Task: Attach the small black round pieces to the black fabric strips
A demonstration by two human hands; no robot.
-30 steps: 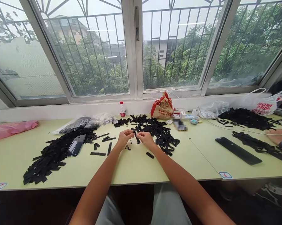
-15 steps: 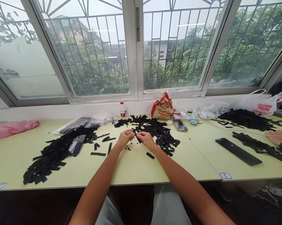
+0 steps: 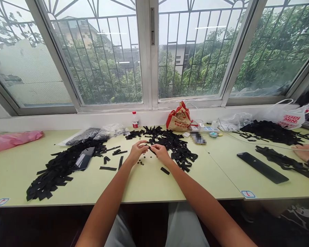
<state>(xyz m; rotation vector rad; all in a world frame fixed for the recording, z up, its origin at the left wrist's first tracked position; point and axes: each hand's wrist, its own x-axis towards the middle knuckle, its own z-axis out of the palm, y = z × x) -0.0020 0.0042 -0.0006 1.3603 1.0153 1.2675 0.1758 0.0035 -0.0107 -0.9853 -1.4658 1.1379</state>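
Note:
Close together above the middle of the table, my left hand [image 3: 137, 153] and my right hand [image 3: 160, 152] pinch a short black fabric strip [image 3: 151, 149] between them. Fingertips cover most of the strip, so its details are too small to tell. Several small dark rings [image 3: 141, 163] lie on the table just below the hands. Behind and beside my right hand spreads a heap of black strips [image 3: 181, 149]. One loose black strip [image 3: 165, 171] rests near my right wrist, and another [image 3: 107, 168] lies left of my left forearm.
A long pile of black strips [image 3: 51, 168] covers the left, with a phone [image 3: 84, 159] on it. A bottle [image 3: 135, 120], a paper bag [image 3: 179, 119] and a blue tape roll [image 3: 213, 134] stand behind. At right are a long black object [image 3: 262, 167] and another person's hand [image 3: 305, 152].
The black strip between my fingers has tilted up from hanging downward, and less of it shows. Both hands stay in nearly the same place. The view has shifted slightly.

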